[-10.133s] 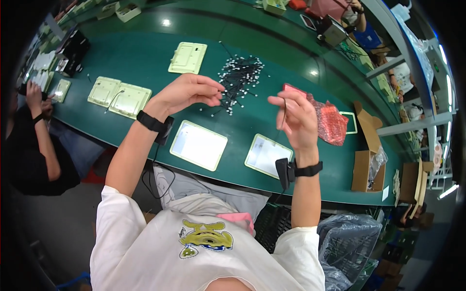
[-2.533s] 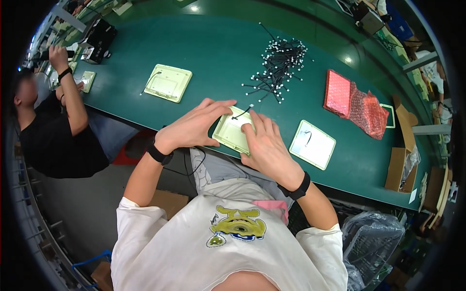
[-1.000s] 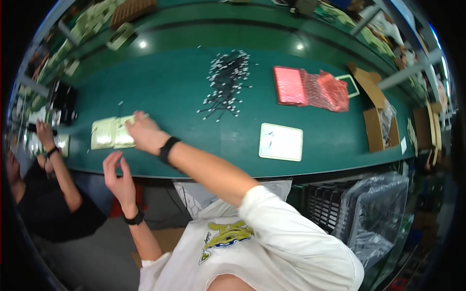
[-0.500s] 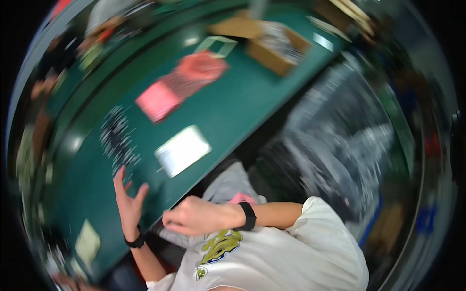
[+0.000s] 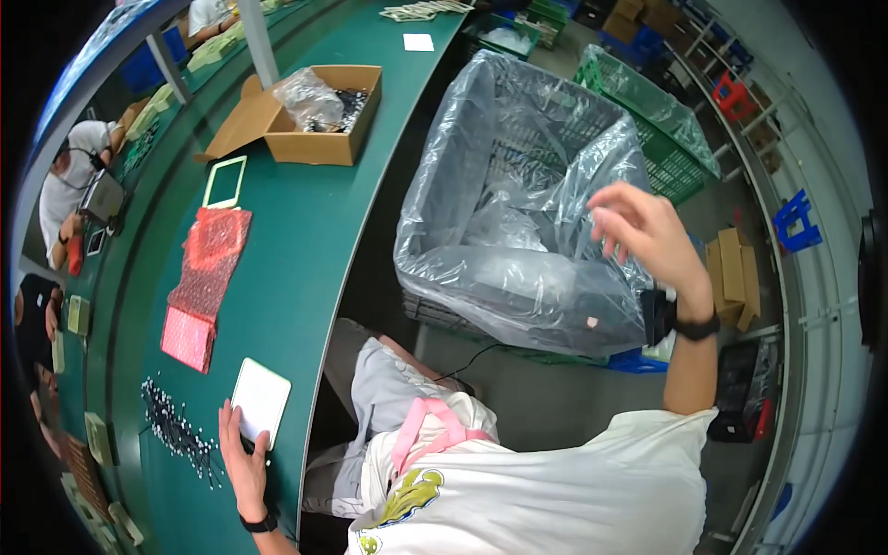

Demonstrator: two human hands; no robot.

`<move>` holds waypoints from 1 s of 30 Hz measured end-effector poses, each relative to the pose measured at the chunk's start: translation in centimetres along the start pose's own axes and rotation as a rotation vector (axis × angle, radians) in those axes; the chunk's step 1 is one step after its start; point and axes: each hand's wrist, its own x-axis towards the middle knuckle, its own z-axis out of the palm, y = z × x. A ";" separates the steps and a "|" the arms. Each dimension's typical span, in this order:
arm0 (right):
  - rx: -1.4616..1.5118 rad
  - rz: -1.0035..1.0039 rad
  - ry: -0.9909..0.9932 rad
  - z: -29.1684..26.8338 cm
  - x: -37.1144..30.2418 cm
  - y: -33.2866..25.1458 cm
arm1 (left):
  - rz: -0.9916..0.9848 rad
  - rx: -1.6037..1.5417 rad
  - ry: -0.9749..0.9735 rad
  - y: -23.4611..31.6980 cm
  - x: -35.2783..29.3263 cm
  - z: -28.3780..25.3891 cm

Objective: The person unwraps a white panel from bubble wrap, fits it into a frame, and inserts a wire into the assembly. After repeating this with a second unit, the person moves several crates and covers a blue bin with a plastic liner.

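My left hand (image 5: 244,465) is at the near end of a flat white panel with a pale green rim (image 5: 263,396) on the green table. Its fingers and thumb are apart, overlapping the panel's lower corner; whether they press on it is hard to see. Out to the right, my right hand (image 5: 647,236) hangs over a crate lined with clear plastic (image 5: 481,277), fingers loosely bent and apart, with nothing visible in them. A small pinkish piece (image 5: 592,323) shows on the liner below it. Left of the panel lies a heap of short black leads with white tips (image 5: 180,430).
Red bubble wrap (image 5: 203,277) lies further up the table (image 5: 305,250), then a pale green frame (image 5: 225,182) and an open cardboard box (image 5: 314,148) with bagged parts. Green crates (image 5: 680,153) stand behind the lined crate. Co-workers (image 5: 74,185) sit across at left.
My right hand has swung from in front of my chest out over the lined crate. My left hand is now at the white panel. The view has turned to the right.
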 end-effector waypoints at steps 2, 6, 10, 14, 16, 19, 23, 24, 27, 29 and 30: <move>-0.149 0.087 0.024 -1.1 2.7 4.8 | -0.026 -0.022 -0.021 0.2 -0.5 0.0; -0.615 -0.090 -0.137 -0.1 5.6 15.9 | 0.016 0.011 0.107 1.9 -1.2 -0.7; -1.041 0.178 0.464 -2.8 5.3 24.6 | -0.021 0.033 0.072 2.7 -1.7 -0.7; -0.607 0.333 0.135 -2.9 5.6 27.1 | -0.123 0.015 0.024 0.2 -5.5 -2.0; -1.076 0.054 0.213 -0.6 2.0 25.5 | -0.135 -0.058 0.028 -1.2 -8.7 -2.5; -0.432 -0.099 0.460 3.6 -2.4 8.8 | -0.087 -0.044 0.002 -2.5 -5.7 -2.4; -0.328 -0.329 -0.294 7.9 -3.6 3.7 | -0.175 0.062 -0.039 -3.3 -7.7 -3.4; -0.323 -0.361 -0.308 9.3 -3.8 2.7 | -0.200 0.070 -0.015 -3.2 -8.3 -3.7; -0.303 -0.404 -0.122 14.6 -4.3 0.8 | -0.231 0.031 -0.022 -4.2 -8.4 -4.8; -0.332 -0.380 -0.109 17.4 -3.3 1.6 | -0.222 -0.015 -0.003 -5.3 -9.0 -4.8; -0.358 -0.353 -0.115 18.1 -2.5 2.5 | -0.229 -0.058 0.004 -5.1 -10.3 -4.4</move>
